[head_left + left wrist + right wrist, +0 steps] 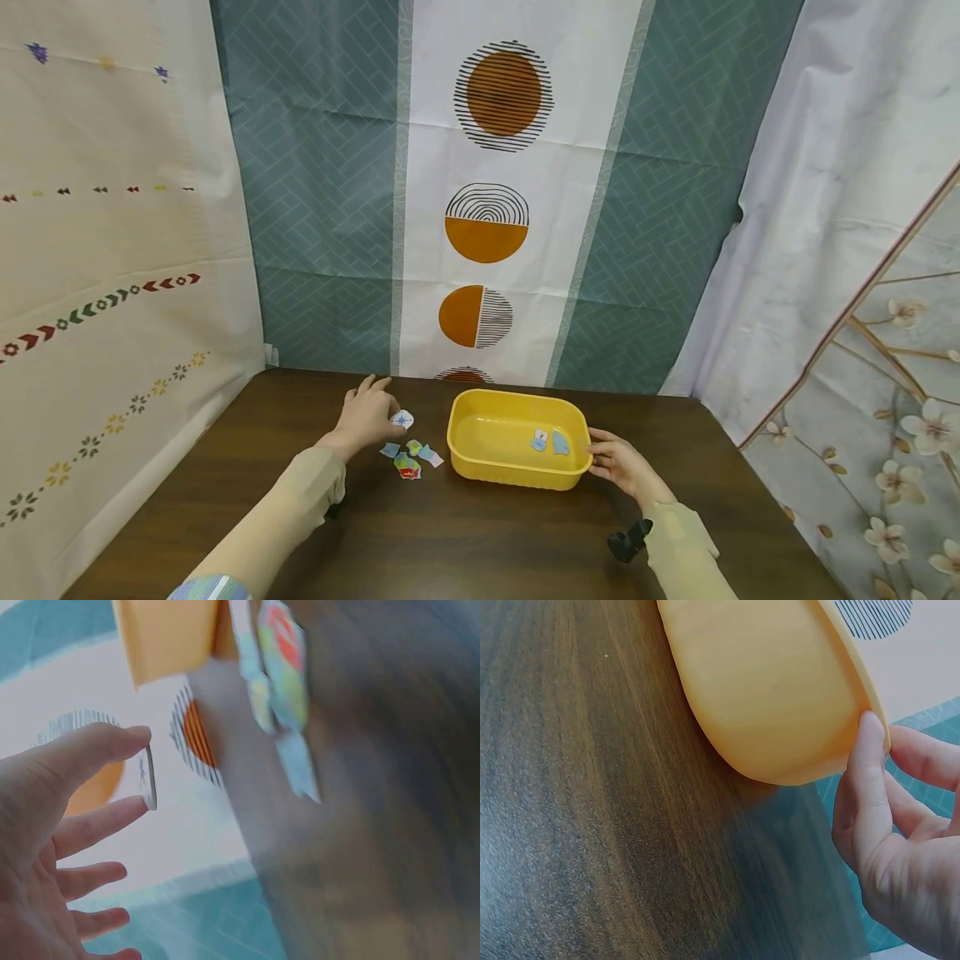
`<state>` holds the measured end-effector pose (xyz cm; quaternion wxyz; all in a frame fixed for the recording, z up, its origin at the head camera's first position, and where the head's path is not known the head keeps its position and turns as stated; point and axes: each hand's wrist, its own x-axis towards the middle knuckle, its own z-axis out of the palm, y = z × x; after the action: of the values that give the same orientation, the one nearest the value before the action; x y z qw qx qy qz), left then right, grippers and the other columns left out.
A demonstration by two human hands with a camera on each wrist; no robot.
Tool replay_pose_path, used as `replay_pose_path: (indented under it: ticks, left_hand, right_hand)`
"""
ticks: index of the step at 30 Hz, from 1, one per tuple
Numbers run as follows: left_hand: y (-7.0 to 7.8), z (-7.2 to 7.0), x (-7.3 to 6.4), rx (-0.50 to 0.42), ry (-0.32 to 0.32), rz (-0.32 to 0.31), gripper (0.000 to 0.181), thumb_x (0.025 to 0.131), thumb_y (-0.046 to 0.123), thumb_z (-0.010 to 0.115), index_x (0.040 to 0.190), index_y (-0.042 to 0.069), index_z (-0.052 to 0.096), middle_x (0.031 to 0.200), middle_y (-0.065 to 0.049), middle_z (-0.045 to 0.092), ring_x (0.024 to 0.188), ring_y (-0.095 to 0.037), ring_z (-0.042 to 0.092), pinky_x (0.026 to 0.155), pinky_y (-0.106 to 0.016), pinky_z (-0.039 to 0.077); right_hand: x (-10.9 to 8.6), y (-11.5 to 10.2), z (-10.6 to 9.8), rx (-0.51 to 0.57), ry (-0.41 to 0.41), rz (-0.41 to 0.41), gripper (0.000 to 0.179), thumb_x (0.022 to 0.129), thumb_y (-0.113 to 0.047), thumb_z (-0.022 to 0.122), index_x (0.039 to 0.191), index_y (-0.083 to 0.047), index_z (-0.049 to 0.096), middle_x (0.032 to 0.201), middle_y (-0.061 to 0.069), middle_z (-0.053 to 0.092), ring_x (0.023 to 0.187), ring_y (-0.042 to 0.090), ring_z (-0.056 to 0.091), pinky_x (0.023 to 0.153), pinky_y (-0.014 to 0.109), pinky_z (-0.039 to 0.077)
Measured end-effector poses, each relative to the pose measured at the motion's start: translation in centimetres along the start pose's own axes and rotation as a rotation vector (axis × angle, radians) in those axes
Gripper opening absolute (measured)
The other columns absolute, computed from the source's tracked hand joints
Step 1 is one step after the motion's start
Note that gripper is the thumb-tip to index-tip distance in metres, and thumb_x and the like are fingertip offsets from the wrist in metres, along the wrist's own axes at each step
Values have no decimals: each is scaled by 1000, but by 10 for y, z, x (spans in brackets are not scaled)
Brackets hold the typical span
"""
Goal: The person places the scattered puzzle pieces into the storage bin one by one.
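Between thumb and index finger, my left hand [366, 418] pinches a small flat white piece [402, 419] with a blue star-like mark. The left wrist view shows this piece [148, 778] edge-on and thin; the other fingers are spread. Just below that hand, several colored flat pieces [408, 467] lie on the table, blue, green and red among them. My right hand [621, 460] grips the right end of a yellow plastic tub [517, 477], its thumb and fingers on the rim in the right wrist view. Two light-blue pieces [561, 442] lie inside the tub.
The dark wooden table [480, 542] holds all of this. A patterned curtain [322, 208] hangs behind its back edge, with a pale printed cloth [112, 250] at the left and a floral one [847, 375] at the right.
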<state>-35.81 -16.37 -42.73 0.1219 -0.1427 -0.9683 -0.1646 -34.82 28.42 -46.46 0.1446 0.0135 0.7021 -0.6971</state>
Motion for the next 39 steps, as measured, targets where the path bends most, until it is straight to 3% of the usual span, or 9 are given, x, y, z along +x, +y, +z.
replay_pose_path:
  ticks: [7,16,29,39]
  left_hand:
    - [49,5,25,-15,20,53,21,75,31,82,87,14,78,145,-23,48,140,-53,30,104,-72,29]
    - [99,25,54,-30,-74,74,31,78,31,82,105,15,77,152,-17,42,145,-46,25,106,-70,28]
    - [137,54,75,-6,-224,90,30,82,29,79,110,18,76,155,-15,36,146,-46,21,105,-74,26]
    - [156,88,92,81,-264,74,31,79,34,81,107,22,77,158,-13,33,147,-49,13,102,-79,23]
  right_hand:
    - [1,-1,-5,-2,10,-3,64,97,-5,51,151,8,20,103,1,64,79,10,65,72,21,55]
    - [2,1,-7,10,14,6,63,98,-6,50,152,7,20,101,1,65,80,9,64,73,20,55]
    - [1,1,-2,34,-17,-11,63,98,-5,50,151,8,20,96,-2,66,78,8,64,72,21,55]
    - [0,2,-2,8,-7,-13,62,99,-7,50,151,8,21,107,2,65,84,9,65,74,21,55]
